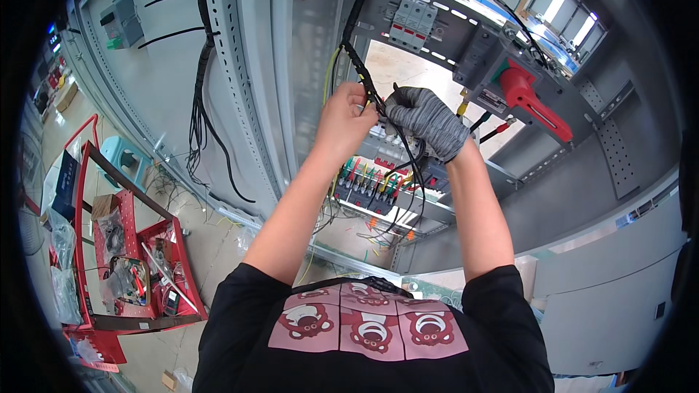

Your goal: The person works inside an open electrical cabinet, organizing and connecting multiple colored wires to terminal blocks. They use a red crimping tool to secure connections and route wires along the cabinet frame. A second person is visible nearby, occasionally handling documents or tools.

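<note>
A black wrapped cable bundle (357, 62) runs down inside an open grey metal cabinet. My bare left hand (344, 120) pinches the bundle from its left side, thumb and fingertips drawn together on it. Just to the right, my right hand (429, 120) in a grey knitted glove is closed round the same bundle, its fingers partly hidden behind the knuckles. Loose thin black wires (417, 175) hang below the two hands. Underneath, a row of terminals (368, 185) carries red, green and yellow wires.
A red rotary switch handle (524, 98) juts out at the right, near a grey fuse block (413, 22). Another cable bundle (202, 65) hangs on the left panel. A red tool cart (177, 247) and a light blue stool (124, 156) stand at the left.
</note>
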Action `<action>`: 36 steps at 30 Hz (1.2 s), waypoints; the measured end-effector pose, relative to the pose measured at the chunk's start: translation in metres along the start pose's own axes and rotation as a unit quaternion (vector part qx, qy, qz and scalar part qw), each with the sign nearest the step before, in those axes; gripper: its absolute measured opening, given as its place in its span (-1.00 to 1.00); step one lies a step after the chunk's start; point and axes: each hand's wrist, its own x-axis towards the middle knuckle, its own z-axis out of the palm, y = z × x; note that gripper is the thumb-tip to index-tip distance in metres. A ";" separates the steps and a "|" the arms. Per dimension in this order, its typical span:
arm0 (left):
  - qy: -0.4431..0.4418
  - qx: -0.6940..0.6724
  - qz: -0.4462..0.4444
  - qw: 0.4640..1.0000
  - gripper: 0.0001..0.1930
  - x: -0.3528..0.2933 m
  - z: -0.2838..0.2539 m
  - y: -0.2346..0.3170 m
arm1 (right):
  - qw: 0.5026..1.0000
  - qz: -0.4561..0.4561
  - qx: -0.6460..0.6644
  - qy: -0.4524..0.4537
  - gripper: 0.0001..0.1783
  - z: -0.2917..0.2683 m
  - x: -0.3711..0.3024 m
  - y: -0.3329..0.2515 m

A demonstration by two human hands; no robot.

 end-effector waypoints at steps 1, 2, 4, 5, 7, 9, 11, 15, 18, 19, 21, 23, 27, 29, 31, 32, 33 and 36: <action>-0.019 -0.022 0.000 1.000 -0.75 0.001 -0.001 0.001 | 1.000 -0.010 -0.013 0.008 -0.78 0.001 0.001 0.002; -0.038 -0.044 -0.001 0.998 -0.77 0.001 -0.003 0.001 | 0.999 -0.020 -0.026 0.016 -0.77 0.003 0.002 0.004; -0.055 -0.044 -0.002 0.998 -0.82 0.004 -0.009 0.002 | 0.992 -0.079 -0.081 0.061 -0.73 0.007 0.006 0.011; -0.063 -0.044 -0.003 0.997 -0.84 0.005 -0.012 0.002 | 0.985 -0.108 -0.109 0.084 -0.71 0.008 0.007 0.014; -0.079 -0.029 -0.009 0.996 -0.87 0.005 -0.016 0.002 | 0.985 -0.103 -0.097 0.098 -0.73 0.011 0.008 0.018; -0.093 -0.029 -0.016 0.995 -0.90 0.006 -0.019 0.002 | 0.980 -0.136 -0.069 0.128 -0.73 0.015 0.007 0.020; -0.107 -0.042 -0.023 0.993 -0.92 0.007 -0.021 0.004 | 0.978 -0.126 -0.111 0.123 -0.73 0.015 0.003 0.014; -0.141 -0.032 -0.030 0.989 -0.94 0.009 -0.021 0.009 | 0.954 -0.150 -0.198 0.166 -0.71 0.020 -0.004 0.009; -0.164 -0.028 -0.021 0.986 -0.93 0.009 -0.021 0.016 | 0.938 -0.144 -0.247 0.196 -0.72 0.025 -0.011 0.004; -0.169 -0.036 -0.019 0.985 -0.92 0.009 -0.021 0.017 | 0.930 -0.158 -0.257 0.211 -0.71 0.027 -0.011 0.006; -0.173 -0.059 -0.045 0.982 -0.91 0.008 -0.020 0.021 | 0.912 -0.199 -0.271 0.232 -0.71 0.028 -0.014 0.008; -0.172 -0.086 -0.099 0.976 -0.90 0.004 -0.019 0.028 | 0.893 -0.254 -0.279 0.244 -0.72 0.029 -0.016 0.008; -0.152 -0.079 -0.071 0.983 -0.88 0.000 -0.018 0.024 | 0.865 -0.279 -0.334 0.249 -0.74 0.033 -0.014 0.005; -0.144 -0.071 -0.064 0.985 -0.85 -0.001 -0.014 0.022 | 0.864 -0.297 -0.309 0.266 -0.75 0.034 -0.011 0.013; -0.127 -0.096 -0.072 0.985 -0.82 -0.002 -0.013 0.022 | 0.888 -0.275 -0.251 0.271 -0.76 0.035 -0.010 0.013; -0.119 -0.109 -0.075 0.984 -0.80 -0.002 -0.012 0.022 | 0.910 -0.242 -0.205 0.267 -0.77 0.038 -0.012 0.012; -0.094 -0.105 -0.063 0.988 -0.79 -0.003 -0.010 0.018 | 0.929 -0.209 -0.159 0.260 -0.77 0.040 -0.013 0.011; -0.009 -0.056 0.003 0.998 -0.78 -0.009 -0.002 0.008 | 0.959 -0.144 -0.101 0.221 -0.80 0.039 -0.005 0.013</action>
